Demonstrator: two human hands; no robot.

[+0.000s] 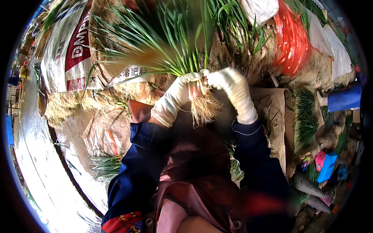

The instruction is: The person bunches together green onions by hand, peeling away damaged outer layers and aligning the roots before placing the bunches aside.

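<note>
My left hand (173, 95), in a pale off-white glove, is wrapped round a bunch of green onions (179, 52). The green leaves fan up and away from me, and the pale bulbs with their stringy roots (206, 108) hang below the grip. At the bunch's right side is my right hand (233, 90), gloved alike and slightly blurred. Its fingers are closed close to the stalks, near the left fingertips. What they pinch is too small and smeared to make out.
More green onions with roots (237, 46) are heaped beyond my hands. Red plastic strands (291, 42) lie at the far right beside a white bag (259, 9). A printed sack (74, 54) covers the pile at left. Another person's blue sleeve (344, 98) shows at right.
</note>
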